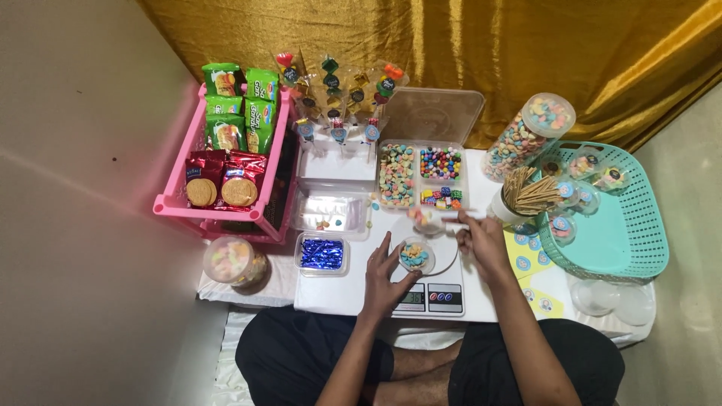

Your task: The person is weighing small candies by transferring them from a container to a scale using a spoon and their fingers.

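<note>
One small clear cup of pastel candy sits on the plate of one white kitchen scale, dead centre in front of the person. Left hand lies flat beside it, fingers spread and loose, fingertips touching the cup's left rim, clamping nothing. Right hand is raised over the scale's far edge, wrist bent, fingers pinched on a small scoop loaded with candy. Behind: one four-compartment candy box, one tall candy jar, one cup of wooden sticks, one teal basket, one pink rack.
</note>
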